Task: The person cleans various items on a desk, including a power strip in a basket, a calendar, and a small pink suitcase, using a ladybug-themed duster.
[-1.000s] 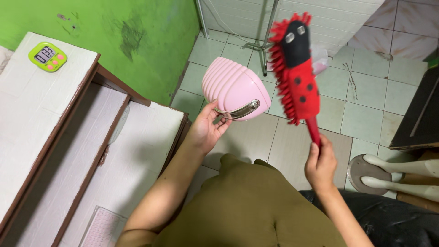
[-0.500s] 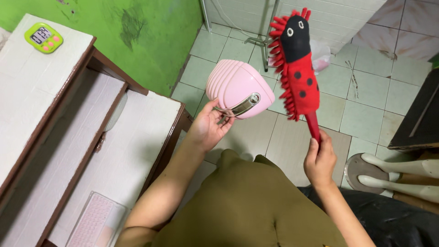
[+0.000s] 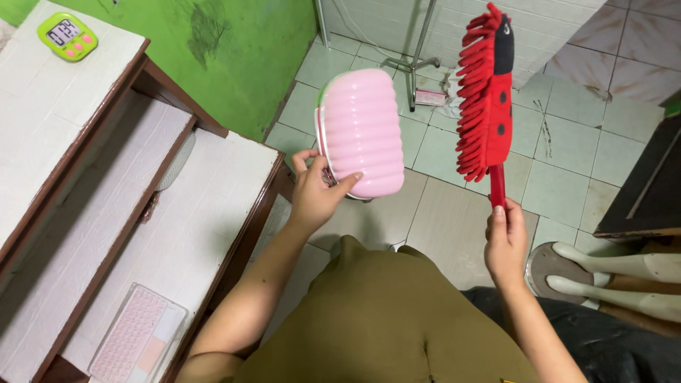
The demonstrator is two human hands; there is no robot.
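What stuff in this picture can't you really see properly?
- Pink ribbed case, head view: its far side is turned away, and the left hand covers its lower edge.
- Ladybird duster: the right hand hides the handle's end.
- Pink keyboard: cut off by the bottom edge; keys too small to tell.
- Green timer: digits too small to read.
- Metal stand: cut off by the top edge.

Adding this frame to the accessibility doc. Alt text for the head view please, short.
Seen from above, a person's left hand holds up a ribbed pink case while the right hand grips the handle of a red ladybird-patterned duster upright beside it, apart from the case. To the left is a white stepped desk with a pink keyboard and green timer, over a tiled floor.
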